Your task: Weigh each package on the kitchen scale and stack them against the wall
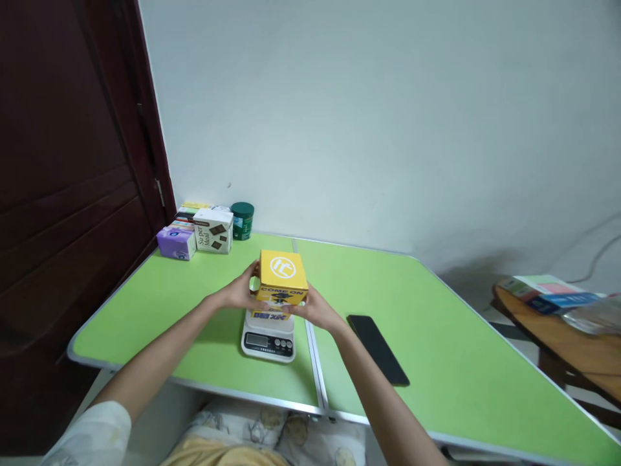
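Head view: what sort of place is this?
Probably a room in a home, though I can't tell which. A dark door stands beside a green table set by a plain wall, and the table holds a phone and a small scale.

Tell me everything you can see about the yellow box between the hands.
The yellow, cardboard-looking square box looks closed. Its top bears a white circular logo; its front has dark COME ON lettering above a dark graphic. The left hand and right hand grip its sides. It is logo side up, over the white plastic scale; whether it touches the scale is unclear.
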### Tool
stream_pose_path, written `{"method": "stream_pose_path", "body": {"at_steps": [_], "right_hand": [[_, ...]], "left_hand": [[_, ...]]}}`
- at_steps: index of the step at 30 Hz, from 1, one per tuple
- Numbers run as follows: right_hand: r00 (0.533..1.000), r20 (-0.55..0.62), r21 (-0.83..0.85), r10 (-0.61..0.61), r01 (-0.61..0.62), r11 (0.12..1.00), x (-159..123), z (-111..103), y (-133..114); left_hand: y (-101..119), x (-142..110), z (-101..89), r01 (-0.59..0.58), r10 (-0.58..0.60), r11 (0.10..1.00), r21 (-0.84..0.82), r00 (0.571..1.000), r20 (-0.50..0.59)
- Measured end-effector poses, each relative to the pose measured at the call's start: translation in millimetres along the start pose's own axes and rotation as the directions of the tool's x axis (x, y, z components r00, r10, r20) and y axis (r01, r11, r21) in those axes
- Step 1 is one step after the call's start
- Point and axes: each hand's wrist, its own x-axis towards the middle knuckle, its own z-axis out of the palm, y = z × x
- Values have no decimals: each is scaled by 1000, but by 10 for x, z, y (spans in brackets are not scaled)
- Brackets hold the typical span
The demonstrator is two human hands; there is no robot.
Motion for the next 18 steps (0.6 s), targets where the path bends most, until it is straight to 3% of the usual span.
{"method": "stream_pose_path", "body": {"at_steps": [4,7,10,14,18], "right_hand": [[1000,-12,28,-7,7,1000,2,45,142],[999,-14,50,43,-43,998,-16,-25,211],[991,-53,77,121,-117,990,-70,-216,243],[981,-121,144,151,-133,981,-162,-488,256],[985,-101,159,142,-125,979,-160,-490,297]], "left_hand": [[-123,57,-30,46,-43,998,-38,996,73],[-194,77,-103,59,-59,998,-1,997,44],[-214,41,-278,135,-134,986,98,991,-21],[-180,-102,-601,230,-220,969,94,970,-107],[-156,-221,-723,250,-242,960,123,967,-79]]}}
